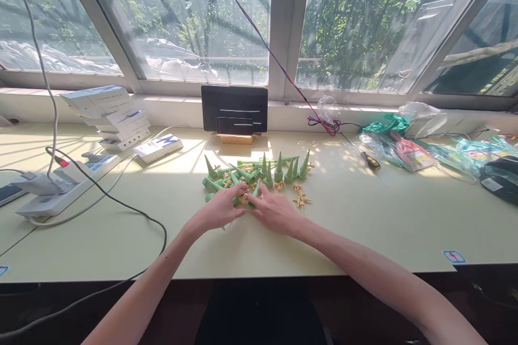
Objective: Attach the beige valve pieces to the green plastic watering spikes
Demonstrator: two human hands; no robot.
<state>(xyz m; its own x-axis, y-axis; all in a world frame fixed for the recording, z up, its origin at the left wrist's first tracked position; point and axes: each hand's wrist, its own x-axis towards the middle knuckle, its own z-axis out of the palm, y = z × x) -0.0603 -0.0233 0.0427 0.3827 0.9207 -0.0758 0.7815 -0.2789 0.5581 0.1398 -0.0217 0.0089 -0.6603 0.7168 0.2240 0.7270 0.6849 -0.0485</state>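
Observation:
Green pointed cones point(278, 168) stand in a loose group on the pale table, and more green pieces point(243, 173) lie on their sides in a pile to the left. My right hand point(275, 209) pinches one green cone point(256, 190), which tilts between thumb and fingers. Facing it, my left hand point(222, 207) has its fingers bent together at the pile's front edge, beside a small tan piece point(243, 199); what its fingertips hold is partly hidden. More small tan pegged pieces point(301, 198) lie to the right of my right hand.
Behind the pile, a tablet point(234, 102) and a phone lean on a wooden stand. Stacked white boxes point(117, 116) and a power strip point(73, 186) with cables are on the left. A screwdriver point(370, 161) and bagged cables point(416, 151) lie at the right.

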